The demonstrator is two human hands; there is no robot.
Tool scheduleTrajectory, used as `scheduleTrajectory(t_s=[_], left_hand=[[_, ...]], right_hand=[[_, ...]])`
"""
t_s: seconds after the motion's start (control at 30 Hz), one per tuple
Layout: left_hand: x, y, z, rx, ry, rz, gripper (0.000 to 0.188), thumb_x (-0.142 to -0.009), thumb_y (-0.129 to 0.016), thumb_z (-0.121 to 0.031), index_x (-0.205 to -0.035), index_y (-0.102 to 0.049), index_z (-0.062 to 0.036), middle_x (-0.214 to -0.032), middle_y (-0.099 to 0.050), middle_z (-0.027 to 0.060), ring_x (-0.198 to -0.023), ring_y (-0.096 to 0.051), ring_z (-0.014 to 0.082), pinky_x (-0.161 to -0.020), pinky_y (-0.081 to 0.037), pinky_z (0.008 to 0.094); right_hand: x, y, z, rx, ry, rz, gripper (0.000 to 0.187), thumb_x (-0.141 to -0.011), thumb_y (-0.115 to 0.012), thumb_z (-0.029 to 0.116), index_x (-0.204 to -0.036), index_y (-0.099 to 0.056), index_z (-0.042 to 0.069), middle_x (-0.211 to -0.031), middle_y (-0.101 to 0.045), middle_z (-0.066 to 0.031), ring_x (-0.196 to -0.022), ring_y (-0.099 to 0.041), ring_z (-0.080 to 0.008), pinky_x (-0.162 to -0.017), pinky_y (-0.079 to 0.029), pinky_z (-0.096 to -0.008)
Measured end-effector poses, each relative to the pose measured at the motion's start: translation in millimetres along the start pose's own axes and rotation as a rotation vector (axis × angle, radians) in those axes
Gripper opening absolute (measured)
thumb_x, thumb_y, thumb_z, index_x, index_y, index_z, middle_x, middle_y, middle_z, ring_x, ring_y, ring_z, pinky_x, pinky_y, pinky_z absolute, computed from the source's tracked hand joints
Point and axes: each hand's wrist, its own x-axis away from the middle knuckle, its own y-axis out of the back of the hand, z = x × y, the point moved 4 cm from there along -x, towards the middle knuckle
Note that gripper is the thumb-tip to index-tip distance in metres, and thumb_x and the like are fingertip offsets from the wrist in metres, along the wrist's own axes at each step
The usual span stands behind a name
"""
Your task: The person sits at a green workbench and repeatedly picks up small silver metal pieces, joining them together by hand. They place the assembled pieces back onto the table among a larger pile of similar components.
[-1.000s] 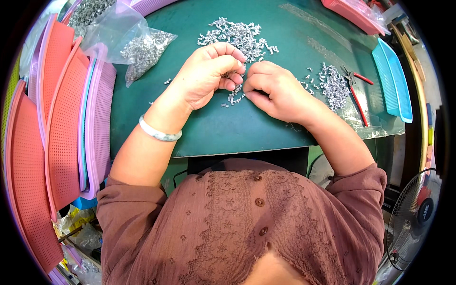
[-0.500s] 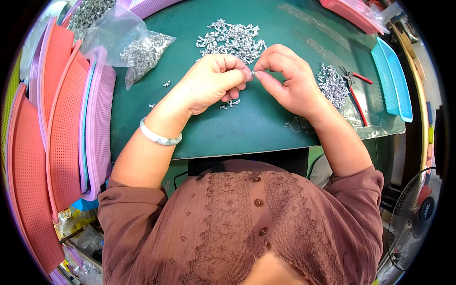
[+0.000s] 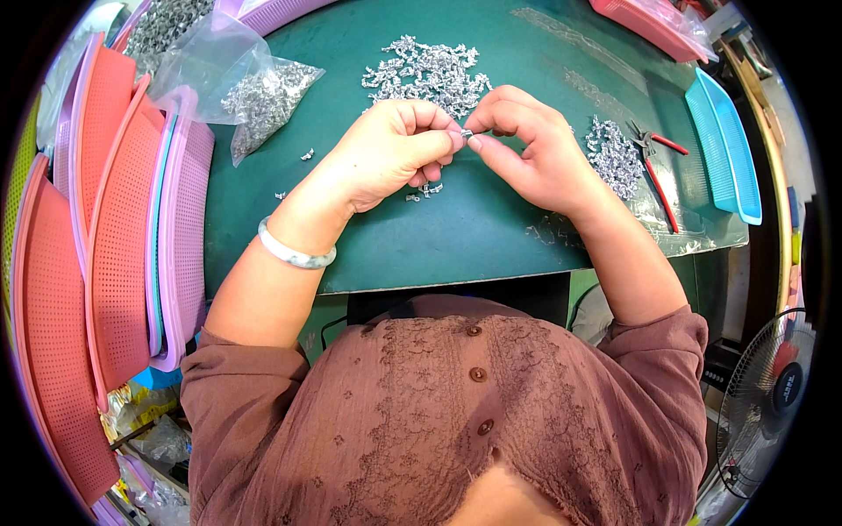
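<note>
Above the green table, my left hand [image 3: 405, 147] and my right hand [image 3: 524, 145] meet fingertip to fingertip. Between their pinched thumbs and forefingers is a small silvery metal piece [image 3: 467, 134], too small to make out in detail. Beyond the hands lies a loose heap of small silver metal parts [image 3: 425, 72]. A few more loose parts [image 3: 426, 190] rest on the table just under my left fingers. To the right of my right hand is a second heap of silver parts [image 3: 616, 159], beside red-handled pliers [image 3: 658, 175] whose jaws are apart.
A clear plastic bag of metal parts [image 3: 267, 103] lies at the far left of the table [image 3: 386, 250]. Stacked pink and purple perforated baskets [image 3: 118, 237] crowd the left side. A blue basket [image 3: 724, 145] stands at the right edge, and a fan [image 3: 772, 394] at the lower right.
My right fingertips have shifted slightly left, closer to my left fingers. More of the small metal piece shows between them. The heaps and pliers stay put.
</note>
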Motion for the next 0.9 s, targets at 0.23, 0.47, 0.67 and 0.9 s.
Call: scheduleTrajectory(t_s=[0.23,0.47,0.67,0.9], left_hand=[[0.1,0.1,0.2,0.016,0.005,-0.002,0.009,-0.079,-0.061,-0.011,-0.083,-0.06,-0.0035,-0.068,-0.056,-0.0005,-0.057,-0.05,0.005,-0.048,-0.039,0.0169],[-0.3,1.2,0.5,0.055,0.013,0.013,0.012,-0.077,-0.057,-0.007,-0.087,-0.06,-0.0017,-0.07,-0.057,0.0019,-0.057,-0.051,0.0064,-0.047,-0.04,0.0175],[-0.2,1.4,1.5,0.126,0.053,0.03,0.011,-0.078,-0.058,-0.01,-0.086,-0.06,-0.0021,-0.071,-0.057,0.0021,-0.057,-0.051,0.0065,-0.047,-0.04,0.0175],[0.2,0.9,1.0,0.128,0.056,0.035,0.01,-0.08,-0.059,-0.011,-0.085,-0.06,-0.0025,-0.07,-0.056,0.0011,-0.056,-0.05,0.0062,-0.047,-0.04,0.0175]], right_hand=[[-0.2,-0.5,-1.0,-0.017,-0.004,0.015,0.007,-0.073,-0.062,0.005,-0.08,-0.059,0.002,-0.078,-0.057,-0.0104,-0.074,-0.057,-0.0268,-0.064,-0.045,-0.0328],[-1.0,0.4,0.3,-0.026,-0.011,0.009,0.006,-0.073,-0.062,0.004,-0.078,-0.059,0.003,-0.077,-0.057,-0.0102,-0.073,-0.057,-0.0266,-0.064,-0.046,-0.0326],[-1.2,0.2,0.6,-0.033,-0.003,0.0,0.007,-0.072,-0.062,0.003,-0.078,-0.059,0.002,-0.077,-0.057,-0.0102,-0.073,-0.057,-0.0264,-0.064,-0.046,-0.0324],[-0.5,0.2,1.0,-0.037,-0.011,-0.001,0.007,-0.072,-0.061,0.002,-0.079,-0.059,0.002,-0.078,-0.057,-0.01,-0.074,-0.057,-0.0262,-0.065,-0.046,-0.0319]])
